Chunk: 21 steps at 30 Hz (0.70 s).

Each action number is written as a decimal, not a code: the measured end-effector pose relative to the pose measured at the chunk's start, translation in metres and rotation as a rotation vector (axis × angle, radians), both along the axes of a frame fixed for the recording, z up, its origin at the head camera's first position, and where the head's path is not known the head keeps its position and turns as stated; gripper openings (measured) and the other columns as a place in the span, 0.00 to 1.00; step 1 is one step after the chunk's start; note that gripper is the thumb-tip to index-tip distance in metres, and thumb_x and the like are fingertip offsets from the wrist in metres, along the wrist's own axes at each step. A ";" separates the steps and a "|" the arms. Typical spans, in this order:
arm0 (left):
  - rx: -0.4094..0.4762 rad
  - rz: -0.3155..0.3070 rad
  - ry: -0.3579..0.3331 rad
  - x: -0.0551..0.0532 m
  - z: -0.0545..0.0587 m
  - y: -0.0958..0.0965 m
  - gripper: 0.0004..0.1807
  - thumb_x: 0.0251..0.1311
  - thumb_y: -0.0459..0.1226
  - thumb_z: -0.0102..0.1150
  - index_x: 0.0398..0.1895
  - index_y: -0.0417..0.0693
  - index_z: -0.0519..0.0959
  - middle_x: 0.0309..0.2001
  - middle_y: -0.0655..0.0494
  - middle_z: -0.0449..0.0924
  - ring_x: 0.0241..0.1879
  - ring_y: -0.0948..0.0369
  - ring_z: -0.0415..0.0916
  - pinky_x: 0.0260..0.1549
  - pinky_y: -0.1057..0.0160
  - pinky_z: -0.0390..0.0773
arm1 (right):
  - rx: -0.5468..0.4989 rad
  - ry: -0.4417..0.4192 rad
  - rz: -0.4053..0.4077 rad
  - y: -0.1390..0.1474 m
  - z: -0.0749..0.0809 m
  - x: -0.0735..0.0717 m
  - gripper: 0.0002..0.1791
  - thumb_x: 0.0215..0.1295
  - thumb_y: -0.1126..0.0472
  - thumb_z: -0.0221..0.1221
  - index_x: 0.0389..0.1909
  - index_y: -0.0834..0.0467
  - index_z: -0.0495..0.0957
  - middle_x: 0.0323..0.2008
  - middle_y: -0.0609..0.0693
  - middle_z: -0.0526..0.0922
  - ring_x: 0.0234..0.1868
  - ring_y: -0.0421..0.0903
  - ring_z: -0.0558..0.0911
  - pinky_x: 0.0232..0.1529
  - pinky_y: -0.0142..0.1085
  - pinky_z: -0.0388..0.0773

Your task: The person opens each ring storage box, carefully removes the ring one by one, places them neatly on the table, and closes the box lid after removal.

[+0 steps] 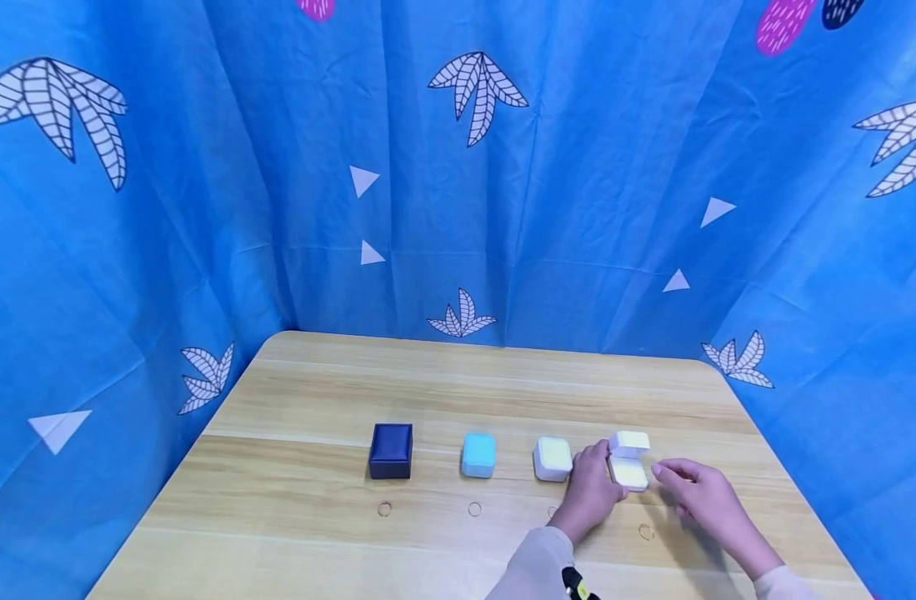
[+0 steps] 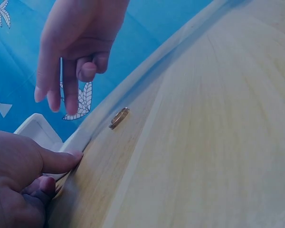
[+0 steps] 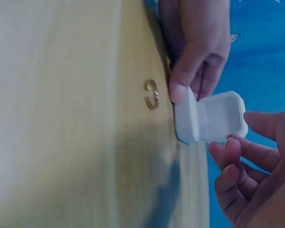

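Note:
A small white ring box [image 1: 628, 475] stands on the table with its lid [image 3: 223, 116] raised. My left hand [image 1: 588, 492] grips the base, thumb at its front edge and fingers along its left side. Just right of the box, my right hand [image 1: 701, 497] hovers with loosely bent fingers; nothing shows in them. In the right wrist view its thumb and index finger [image 3: 256, 152] are close to the lid's edge, and contact is hard to tell. A gold-coloured ring [image 2: 119, 118] lies on the table in front of this box.
Left of the open box stand a closed white box [image 1: 553, 459], a turquoise box [image 1: 478, 455] and a dark blue box [image 1: 391, 451]. A ring lies in front of each, one partly hidden by my left hand. A blue patterned curtain [image 1: 458, 208] surrounds the wooden table [image 1: 315, 550].

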<state>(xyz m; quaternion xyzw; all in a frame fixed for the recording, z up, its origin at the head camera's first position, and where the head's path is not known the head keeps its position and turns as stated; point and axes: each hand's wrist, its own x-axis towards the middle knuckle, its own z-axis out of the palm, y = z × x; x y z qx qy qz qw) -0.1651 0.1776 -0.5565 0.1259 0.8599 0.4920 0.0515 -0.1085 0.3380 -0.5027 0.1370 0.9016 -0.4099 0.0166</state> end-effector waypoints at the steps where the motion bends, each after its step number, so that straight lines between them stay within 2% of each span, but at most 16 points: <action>1: 0.002 0.000 -0.002 0.000 0.000 0.000 0.42 0.41 0.33 0.79 0.66 0.49 0.74 0.56 0.60 0.80 0.54 0.61 0.73 0.60 0.64 0.74 | -0.009 0.003 -0.001 0.001 0.001 -0.002 0.33 0.72 0.43 0.58 0.63 0.67 0.75 0.23 0.53 0.79 0.22 0.45 0.78 0.24 0.37 0.76; 6: -0.011 -0.001 0.015 0.000 0.000 0.000 0.41 0.41 0.33 0.79 0.65 0.49 0.74 0.56 0.59 0.80 0.54 0.61 0.73 0.60 0.64 0.74 | -0.065 -0.025 -0.002 0.005 0.005 -0.012 0.38 0.71 0.40 0.58 0.66 0.68 0.71 0.25 0.53 0.80 0.23 0.44 0.78 0.26 0.36 0.77; 11: 0.002 -0.006 0.006 -0.001 0.000 -0.001 0.42 0.42 0.33 0.79 0.66 0.49 0.74 0.57 0.59 0.80 0.55 0.62 0.73 0.61 0.64 0.74 | -0.156 -0.059 -0.003 0.008 0.002 -0.021 0.41 0.70 0.37 0.57 0.69 0.67 0.68 0.24 0.52 0.80 0.23 0.43 0.77 0.25 0.36 0.78; 18: -0.004 -0.003 -0.007 0.000 0.001 0.000 0.43 0.41 0.33 0.79 0.67 0.50 0.73 0.58 0.59 0.79 0.55 0.62 0.73 0.62 0.64 0.73 | -0.217 -0.024 0.012 0.015 -0.006 -0.032 0.39 0.72 0.36 0.53 0.67 0.66 0.70 0.36 0.55 0.86 0.21 0.41 0.75 0.23 0.37 0.78; 21: -0.010 -0.003 -0.005 -0.001 0.001 0.000 0.43 0.41 0.33 0.79 0.67 0.50 0.73 0.58 0.59 0.79 0.55 0.62 0.73 0.62 0.64 0.74 | -0.218 -0.030 0.023 0.017 -0.009 -0.036 0.40 0.72 0.35 0.52 0.68 0.65 0.70 0.33 0.55 0.85 0.22 0.42 0.75 0.24 0.37 0.77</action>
